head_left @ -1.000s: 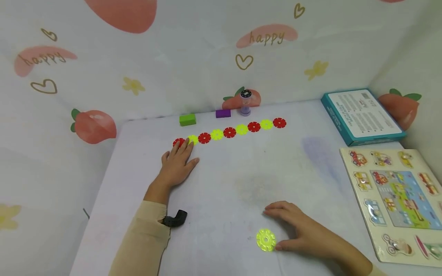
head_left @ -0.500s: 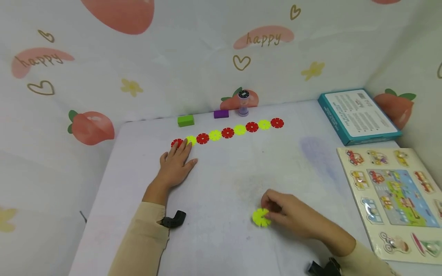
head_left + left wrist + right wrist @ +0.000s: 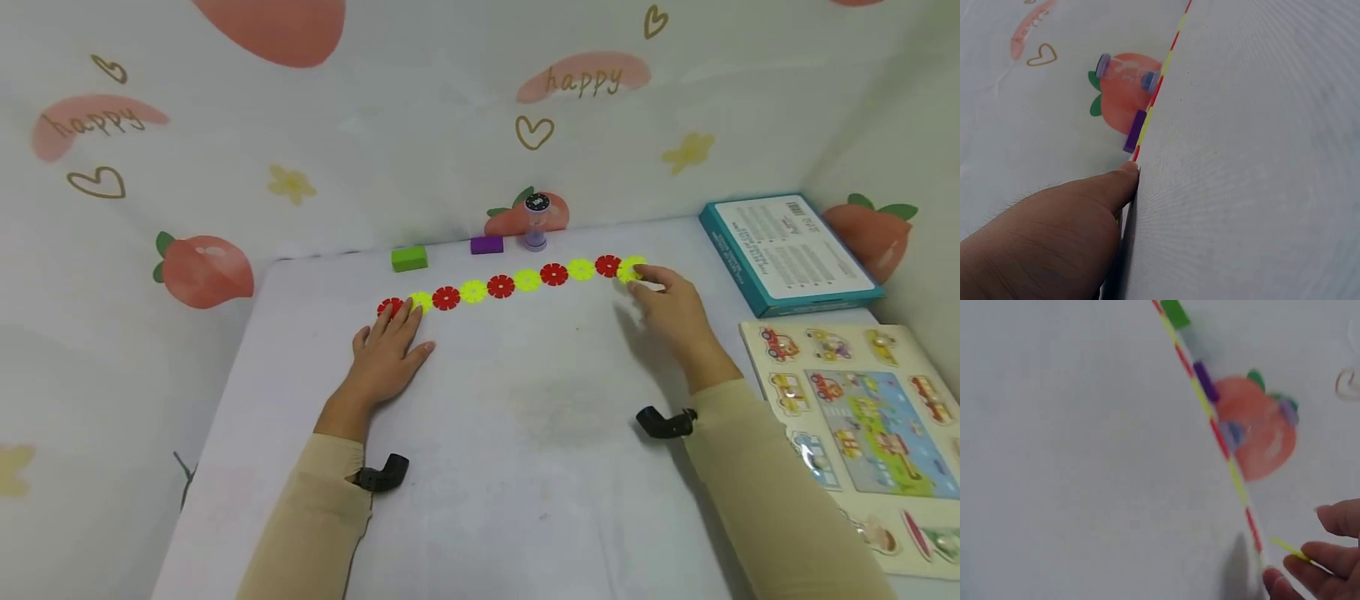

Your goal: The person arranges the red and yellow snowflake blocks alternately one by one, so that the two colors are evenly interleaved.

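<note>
Red and yellow notched flower discs lie in an alternating, slightly slanting row across the white table. My left hand (image 3: 384, 358) rests flat at the row's left end, its fingertips on the first red disc (image 3: 386, 307) and the yellow disc (image 3: 424, 301) beside it. At the right end, my right hand (image 3: 673, 312) pinches a yellow disc (image 3: 629, 267) by its right side, against or just over the last red disc (image 3: 607, 266). The right wrist view shows this yellow disc (image 3: 1289, 549) tilted up between thumb and fingers; its contact with the row is unclear.
Behind the row stand a green block (image 3: 409, 259), a purple block (image 3: 487, 245) and a small sand timer (image 3: 536, 223). A teal-edged box (image 3: 795, 254) lies at the back right. In front of it is a wooden knob puzzle board (image 3: 780, 425), partly behind my right sleeve.
My right hand has picked up the yellow disc from the front of the table and carried it forward to the row's right end. The left hand stays where it was.
</note>
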A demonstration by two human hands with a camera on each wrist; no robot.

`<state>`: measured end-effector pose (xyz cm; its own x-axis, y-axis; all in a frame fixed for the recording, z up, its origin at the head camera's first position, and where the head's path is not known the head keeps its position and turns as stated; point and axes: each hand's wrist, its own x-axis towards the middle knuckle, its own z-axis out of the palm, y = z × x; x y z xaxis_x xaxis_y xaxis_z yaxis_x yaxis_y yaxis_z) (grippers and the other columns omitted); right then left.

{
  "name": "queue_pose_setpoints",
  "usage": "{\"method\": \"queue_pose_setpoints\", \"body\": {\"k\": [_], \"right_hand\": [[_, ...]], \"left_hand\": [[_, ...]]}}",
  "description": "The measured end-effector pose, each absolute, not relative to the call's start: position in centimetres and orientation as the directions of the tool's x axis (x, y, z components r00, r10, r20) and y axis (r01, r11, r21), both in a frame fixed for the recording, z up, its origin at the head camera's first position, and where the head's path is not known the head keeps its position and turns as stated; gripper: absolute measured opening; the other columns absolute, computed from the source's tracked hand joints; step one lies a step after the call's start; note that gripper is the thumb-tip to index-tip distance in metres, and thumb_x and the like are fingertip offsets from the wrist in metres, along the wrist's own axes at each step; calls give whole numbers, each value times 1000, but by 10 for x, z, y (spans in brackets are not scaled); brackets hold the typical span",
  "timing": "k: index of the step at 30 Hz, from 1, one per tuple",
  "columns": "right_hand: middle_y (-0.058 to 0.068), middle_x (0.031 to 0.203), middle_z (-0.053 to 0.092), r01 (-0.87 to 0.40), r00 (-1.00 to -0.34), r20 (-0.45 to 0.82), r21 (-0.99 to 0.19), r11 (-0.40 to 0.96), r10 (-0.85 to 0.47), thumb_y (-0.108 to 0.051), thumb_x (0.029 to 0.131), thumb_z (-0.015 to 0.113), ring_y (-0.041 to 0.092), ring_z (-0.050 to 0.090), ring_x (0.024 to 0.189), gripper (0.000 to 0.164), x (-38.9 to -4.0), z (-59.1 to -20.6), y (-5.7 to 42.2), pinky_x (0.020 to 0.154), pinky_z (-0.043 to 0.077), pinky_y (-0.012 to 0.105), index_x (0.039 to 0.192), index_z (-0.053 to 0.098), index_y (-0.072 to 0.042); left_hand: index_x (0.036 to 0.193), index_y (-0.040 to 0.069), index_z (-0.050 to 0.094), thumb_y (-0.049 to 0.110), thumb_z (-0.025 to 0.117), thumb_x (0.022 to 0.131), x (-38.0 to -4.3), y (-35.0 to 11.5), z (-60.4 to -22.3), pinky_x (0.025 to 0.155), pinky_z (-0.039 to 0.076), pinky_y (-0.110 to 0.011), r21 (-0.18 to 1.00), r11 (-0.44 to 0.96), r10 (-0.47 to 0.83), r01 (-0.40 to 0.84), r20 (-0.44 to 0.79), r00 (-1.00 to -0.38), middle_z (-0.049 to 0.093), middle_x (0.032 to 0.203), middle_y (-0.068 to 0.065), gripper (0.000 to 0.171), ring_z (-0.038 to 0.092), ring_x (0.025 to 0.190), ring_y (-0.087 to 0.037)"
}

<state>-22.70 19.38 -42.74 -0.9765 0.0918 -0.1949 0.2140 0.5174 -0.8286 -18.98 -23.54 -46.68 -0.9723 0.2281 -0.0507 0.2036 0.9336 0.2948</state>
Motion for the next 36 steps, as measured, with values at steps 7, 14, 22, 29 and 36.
{"method": "queue_pose_setpoints", "body": {"k": [7, 14, 22, 29, 36], "right_hand": [[18, 156, 13, 274, -957, -276, -738, 617, 94, -52, 94, 51, 40, 12, 140, 80, -255, -437, 210, 104, 22, 61, 154, 17, -13], [26, 151, 17, 87, -978, -206, -494, 865, -19, -41, 93, 55, 50, 15, 131, 74, -258, -441, 202, 97, 29, 65, 147, 28, 2], [23, 153, 13, 52, -975, -217, -413, 909, -43, -44, 94, 53, 51, 11, 128, 73, -265, -443, 198, 92, 18, 67, 149, 29, -4], [22, 153, 14, 58, -978, -206, -403, 913, -29, -47, 94, 51, 53, 11, 127, 72, -263, -445, 198, 88, 17, 68, 150, 28, -8], [22, 152, 14, 50, -982, -188, -396, 917, -28, -46, 94, 52, 52, 12, 127, 71, -263, -450, 196, 86, 17, 67, 150, 29, -9]], "left_hand": [[154, 23, 19, 59, 43, 93, -191, -234, -467, 105, 5, -62, 280, 940, 221, 196, -58, -974, 9, 160, 1, 75, 0, 144, -27], [154, 24, 19, 58, 44, 94, -188, -233, -464, 105, 4, -61, 284, 942, 208, 179, -76, -975, 8, 160, 1, 74, -1, 144, -27], [155, 24, 18, 59, 43, 93, -192, -232, -465, 105, 4, -62, 274, 944, 212, 184, -77, -974, 8, 160, 1, 75, -2, 144, -27], [154, 24, 18, 58, 42, 94, -192, -231, -462, 104, 3, -62, 277, 943, 215, 187, -74, -974, 8, 160, 1, 74, -1, 144, -28], [154, 25, 19, 60, 43, 93, -191, -232, -467, 104, 5, -62, 277, 943, 209, 182, -68, -976, 8, 160, 2, 75, 0, 144, -27]]}}
